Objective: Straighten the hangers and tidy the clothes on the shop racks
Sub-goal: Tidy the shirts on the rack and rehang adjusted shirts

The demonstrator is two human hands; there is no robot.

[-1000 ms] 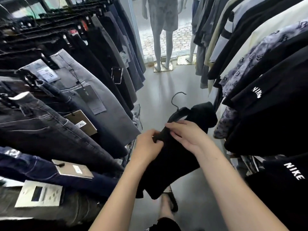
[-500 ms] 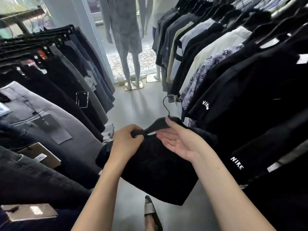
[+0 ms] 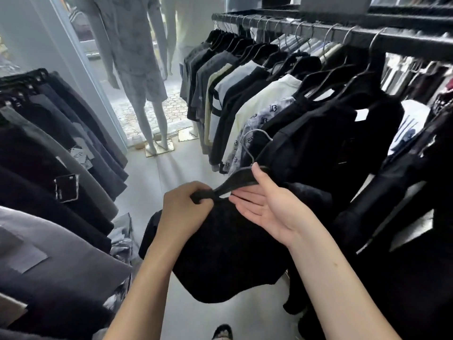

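The person stands in the aisle between two shop racks and holds a black hanger [image 3: 236,183] low in front of the body, free of both rails. A black garment [image 3: 220,253] hangs from it and falls down above the grey floor [image 3: 169,177]. The left hand [image 3: 186,209] grips the left end of the hanger. Its fingers are curled tightly round that end, together with the cloth of the garment there. The right hand [image 3: 269,207] lies palm up with the fingers straight, under the right arm of the hanger. Its thumb stands up and touches the hanger near the base of the metal hook [image 3: 247,153]. This hand closes round nothing. The hook points up, just in front of the shirts on the right.

On the right, a black rail [image 3: 318,27] carries a dense row of tops on black hangers. There are dark ones, a cream T-shirt [image 3: 259,101] and a pale shirt with a monogram print [image 3: 259,119], and black shirts hang nearest to the hands. On the left rack hang trousers [image 3: 73,148] in grey, navy and black, and one has a black tag [image 3: 66,187]. At the end of the aisle, by the entrance, stands a dressed mannequin [image 3: 137,57]. At the bottom edge a foot in a sandal [image 3: 223,332] shows.
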